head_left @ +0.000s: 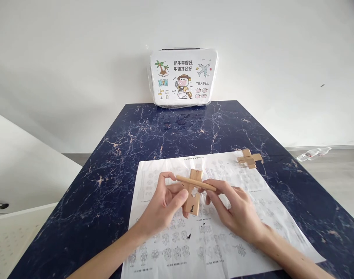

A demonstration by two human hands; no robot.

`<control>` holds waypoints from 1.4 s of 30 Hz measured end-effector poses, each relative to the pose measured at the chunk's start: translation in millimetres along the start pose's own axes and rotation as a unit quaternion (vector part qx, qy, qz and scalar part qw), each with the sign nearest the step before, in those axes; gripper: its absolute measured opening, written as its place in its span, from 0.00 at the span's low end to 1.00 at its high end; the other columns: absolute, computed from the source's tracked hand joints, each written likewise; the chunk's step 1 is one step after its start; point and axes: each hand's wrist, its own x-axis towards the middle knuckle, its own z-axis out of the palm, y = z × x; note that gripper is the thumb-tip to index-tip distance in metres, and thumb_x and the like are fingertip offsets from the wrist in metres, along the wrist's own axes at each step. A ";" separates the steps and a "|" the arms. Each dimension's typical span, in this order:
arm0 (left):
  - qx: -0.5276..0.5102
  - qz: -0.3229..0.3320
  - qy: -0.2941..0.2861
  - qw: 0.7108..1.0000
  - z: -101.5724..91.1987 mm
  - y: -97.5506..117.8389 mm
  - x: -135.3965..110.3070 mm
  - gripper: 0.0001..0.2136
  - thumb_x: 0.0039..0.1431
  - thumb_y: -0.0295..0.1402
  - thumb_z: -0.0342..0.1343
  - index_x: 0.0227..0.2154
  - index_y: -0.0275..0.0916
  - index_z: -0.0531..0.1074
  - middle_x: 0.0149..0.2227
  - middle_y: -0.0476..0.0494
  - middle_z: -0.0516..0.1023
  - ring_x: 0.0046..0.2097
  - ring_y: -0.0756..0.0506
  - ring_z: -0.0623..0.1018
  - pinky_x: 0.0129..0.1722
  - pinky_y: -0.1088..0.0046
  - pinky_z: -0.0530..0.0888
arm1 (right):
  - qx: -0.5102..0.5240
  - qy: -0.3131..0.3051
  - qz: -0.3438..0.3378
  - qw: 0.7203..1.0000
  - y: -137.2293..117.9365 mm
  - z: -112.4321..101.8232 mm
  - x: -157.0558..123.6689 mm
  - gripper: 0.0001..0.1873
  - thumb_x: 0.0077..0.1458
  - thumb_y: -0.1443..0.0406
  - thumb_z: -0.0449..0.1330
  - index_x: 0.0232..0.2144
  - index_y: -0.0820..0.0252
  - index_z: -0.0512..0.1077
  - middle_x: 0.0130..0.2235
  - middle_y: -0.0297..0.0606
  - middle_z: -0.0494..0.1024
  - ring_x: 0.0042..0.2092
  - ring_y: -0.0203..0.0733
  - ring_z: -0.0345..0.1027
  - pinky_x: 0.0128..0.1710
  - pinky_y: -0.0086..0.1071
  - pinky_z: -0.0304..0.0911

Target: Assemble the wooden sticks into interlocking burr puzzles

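Note:
Above the printed sheet (162, 232), my left hand (168, 201) is closed round a light wooden puzzle block (193, 203) with dark numerals on its faces. A thin wooden stick (196, 183) lies slantwise across the upper part of that block. One end of it is pinched by the thumb and fingers of my right hand (238, 205), and its other end is by my left index fingertip. The stick seems to touch the block, but how they fit together is hidden. Part of the block sits behind my fingers.
An interlocked wooden puzzle piece (249, 159) lies on the sheet's far right corner. A white case (183, 77) with cartoon prints stands against the wall at the far end of the dark blue marbled table (130, 131). A clear plastic item (313, 153) lies on the floor to the right.

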 end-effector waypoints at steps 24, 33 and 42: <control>0.023 -0.052 -0.019 0.998 -0.9 7.4 5.3 0.16 0.77 0.48 0.52 0.38 0.41 0.70 0.36 0.50 0.66 0.35 0.48 0.69 0.40 0.70 0.72 | 0.008 -0.068 -0.099 0.993 -5.6 0.0 3.9 0.20 0.75 0.73 0.48 0.61 0.53 0.68 0.35 0.33 0.78 0.28 0.37 0.70 0.25 0.30 0.65; -0.012 -0.054 -0.031 0.998 -3.6 3.2 5.5 0.16 0.74 0.48 0.56 0.38 0.41 0.71 0.34 0.50 0.66 0.33 0.49 0.68 0.37 0.72 0.72 | -0.010 -0.076 -0.132 0.988 -4.4 -2.6 2.9 0.22 0.73 0.76 0.48 0.62 0.56 0.66 0.36 0.35 0.79 0.28 0.37 0.67 0.25 0.31 0.64; 0.048 -0.046 -0.035 0.997 2.4 6.6 3.4 0.18 0.76 0.49 0.53 0.36 0.40 0.68 0.35 0.51 0.66 0.33 0.50 0.68 0.37 0.72 0.72 | -0.043 -0.071 -0.139 0.987 -8.1 2.4 2.8 0.03 0.75 0.68 0.56 0.48 0.59 0.70 0.35 0.36 0.80 0.27 0.37 0.71 0.25 0.32 0.65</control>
